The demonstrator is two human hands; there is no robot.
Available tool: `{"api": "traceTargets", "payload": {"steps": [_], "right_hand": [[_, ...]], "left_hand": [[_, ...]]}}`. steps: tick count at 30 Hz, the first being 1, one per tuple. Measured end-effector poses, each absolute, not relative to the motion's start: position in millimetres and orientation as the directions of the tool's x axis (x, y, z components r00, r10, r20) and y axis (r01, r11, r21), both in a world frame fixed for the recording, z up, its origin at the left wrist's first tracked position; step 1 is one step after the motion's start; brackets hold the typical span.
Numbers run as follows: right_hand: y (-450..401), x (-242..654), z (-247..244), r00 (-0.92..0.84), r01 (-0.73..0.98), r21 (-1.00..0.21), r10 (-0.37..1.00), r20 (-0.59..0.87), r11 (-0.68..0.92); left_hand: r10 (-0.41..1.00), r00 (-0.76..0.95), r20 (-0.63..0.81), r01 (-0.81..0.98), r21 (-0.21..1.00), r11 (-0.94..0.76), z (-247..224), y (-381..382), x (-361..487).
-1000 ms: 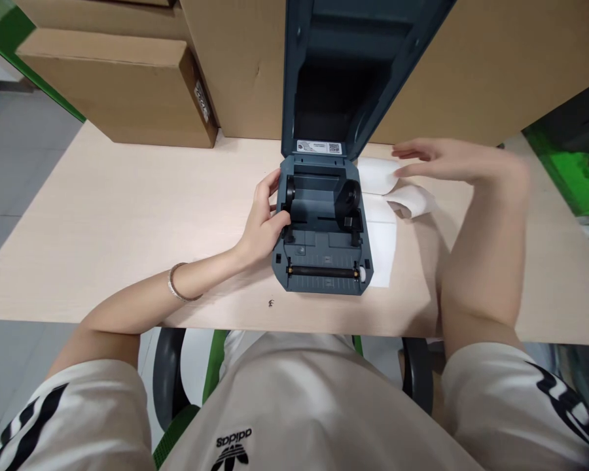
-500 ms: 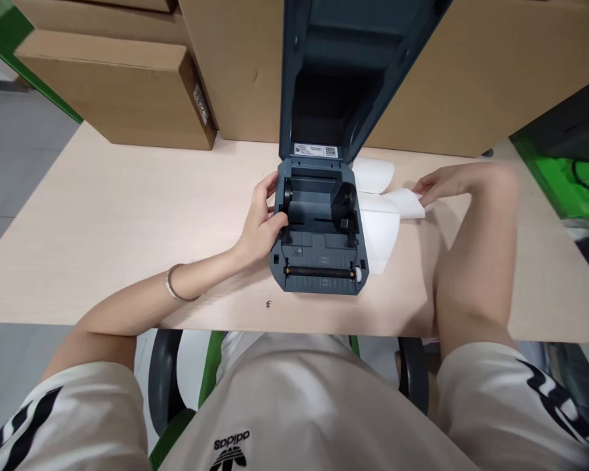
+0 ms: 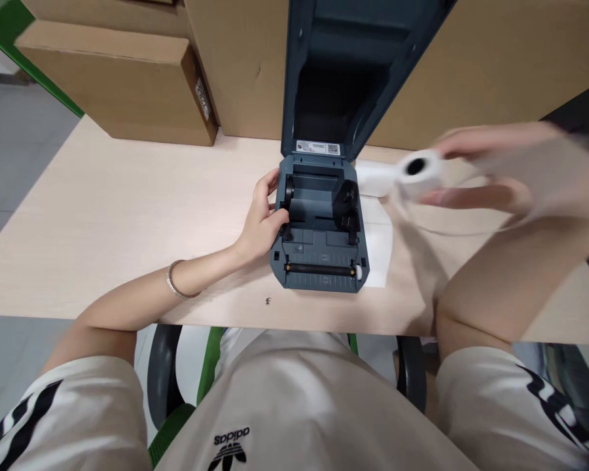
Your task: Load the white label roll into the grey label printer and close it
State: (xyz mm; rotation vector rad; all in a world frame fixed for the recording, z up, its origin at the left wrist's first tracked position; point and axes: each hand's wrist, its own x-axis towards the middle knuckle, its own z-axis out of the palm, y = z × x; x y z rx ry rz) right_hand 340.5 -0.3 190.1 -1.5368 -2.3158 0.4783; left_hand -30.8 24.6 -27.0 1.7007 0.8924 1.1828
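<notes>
A dark blue-grey label printer stands on the table with its lid raised and its paper bay bare. My left hand grips the printer's left wall, thumb over the rim and fingers outside. Held off the table to the right of the printer is a white paper roll, its dark core hole facing me. My right hand has thumb and fingers closed round that roll, smeared by motion. A loose strip trails from the roll past the wrist. More white paper lies on the table beside the printer.
A flat cardboard box stands at the back left. Larger cardboard forms a wall behind the printer. A small dark scrap lies near the front edge of the wooden table. A chair armrest shows below the edge.
My right hand has lifted the paper roll off the table, raising it and turning its end towards me. My left hand stays on the printer.
</notes>
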Motion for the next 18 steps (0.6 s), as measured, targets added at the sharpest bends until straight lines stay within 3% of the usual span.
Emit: {"api": "traceTargets", "payload": {"steps": [2, 6, 12, 18], "right_hand": [[14.0, 294.1, 169.2, -0.559, 0.686, -0.531, 0.828, 0.055, 0.498], [35.9, 245.7, 124.1, -0.712, 0.63, -0.341, 0.694, 0.105, 0.698], [36.8, 239.8, 101.1, -0.711, 0.679, -0.221, 0.702, 0.04, 0.7], [40.6, 250.7, 112.4, -0.653, 0.721, -0.277, 0.757, 0.037, 0.635]], "left_hand": [[0.903, 0.287, 0.319, 0.089, 0.93, -0.357, -24.5, 23.7, -29.9], [0.912, 0.289, 0.291, 0.106, 0.937, -0.333, -22.9, 22.2, -29.0], [0.907, 0.276, 0.317, 0.13, 0.923, -0.362, -23.1, 20.3, -28.2], [0.905, 0.29, 0.313, 0.104, 0.929, -0.354, -21.7, 19.6, -27.5]]}}
